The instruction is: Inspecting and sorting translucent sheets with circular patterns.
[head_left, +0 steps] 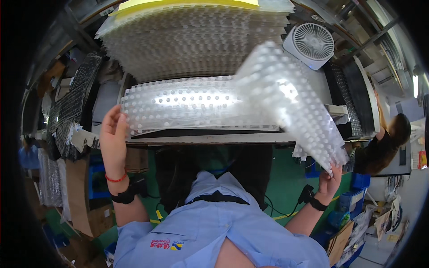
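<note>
A clear plastic sheet dotted with round spots (178, 107) lies along the front of the table. My left hand (112, 138) grips its left edge, thumb on top and fingers at the side. On the right, a lifted, curving stretch of dotted clear plastic (297, 107) rises off the table, blurred in its upper part. Its lower corner is pinched in my right hand (329, 182), out past the table's front edge. Whether the lifted stretch and the flat sheet are one piece, I cannot tell.
Behind the sheet stands a tall stack of dotted plastic sheets (192, 49) with a yellow sheet (187, 4) on top. A white fan (314, 42) sits at the back right. Dark dotted sheets (76, 94) are piled at left. Another person (380, 149) is at far right.
</note>
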Available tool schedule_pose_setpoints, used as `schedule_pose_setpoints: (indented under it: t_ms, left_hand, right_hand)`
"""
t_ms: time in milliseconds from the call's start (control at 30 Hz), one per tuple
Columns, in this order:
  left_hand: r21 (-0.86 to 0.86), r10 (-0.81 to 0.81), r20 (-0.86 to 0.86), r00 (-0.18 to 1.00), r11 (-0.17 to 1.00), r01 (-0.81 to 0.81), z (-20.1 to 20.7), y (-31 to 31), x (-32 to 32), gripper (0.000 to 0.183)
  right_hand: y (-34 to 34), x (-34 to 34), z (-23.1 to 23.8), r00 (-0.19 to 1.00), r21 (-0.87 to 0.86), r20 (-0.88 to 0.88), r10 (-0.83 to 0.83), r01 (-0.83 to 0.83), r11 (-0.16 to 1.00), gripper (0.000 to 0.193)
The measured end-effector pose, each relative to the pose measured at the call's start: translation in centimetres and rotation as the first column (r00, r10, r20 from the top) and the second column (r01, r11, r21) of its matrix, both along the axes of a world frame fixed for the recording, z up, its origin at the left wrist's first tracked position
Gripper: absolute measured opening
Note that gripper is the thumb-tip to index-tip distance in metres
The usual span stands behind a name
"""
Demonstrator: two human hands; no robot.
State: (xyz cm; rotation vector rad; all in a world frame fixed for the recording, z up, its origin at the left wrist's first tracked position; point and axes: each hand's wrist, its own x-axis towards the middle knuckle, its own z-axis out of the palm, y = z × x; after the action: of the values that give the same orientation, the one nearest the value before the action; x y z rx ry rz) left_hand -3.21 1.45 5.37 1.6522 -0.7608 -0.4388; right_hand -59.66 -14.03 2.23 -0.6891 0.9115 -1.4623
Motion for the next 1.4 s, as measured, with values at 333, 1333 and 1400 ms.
schedule_pose_setpoints:
  t_ms: [333, 1333, 1400]
  left_hand:
    - [0.166, -0.006, -0.001, 1.000, 0.986, 0.006, -2.2, -1.1, 1.8, 0.047]
    - [-0.256, -0.274, -0.100, 0.957, 0.936, 0.241, -2.4, 1.6, 2.0, 0.023]
    - [-0.316, -0.287, -0.017, 0.958, 0.910, 0.267, -3.3, 1.9, 2.2, 0.022]
  right_hand:
    - [-2.7, 7.0, -2.8, 0.947, -0.181, -0.083, -0.310, 0.292, 0.939, 0.047]
    - [-6.7, 20.5, 1.9, 0.480, -0.341, -0.874, -0.072, -0.502, 0.795, 0.059]
    - [-6.9, 21.2, 1.8, 0.606, -0.342, -0.794, 0.051, -0.513, 0.787, 0.058]
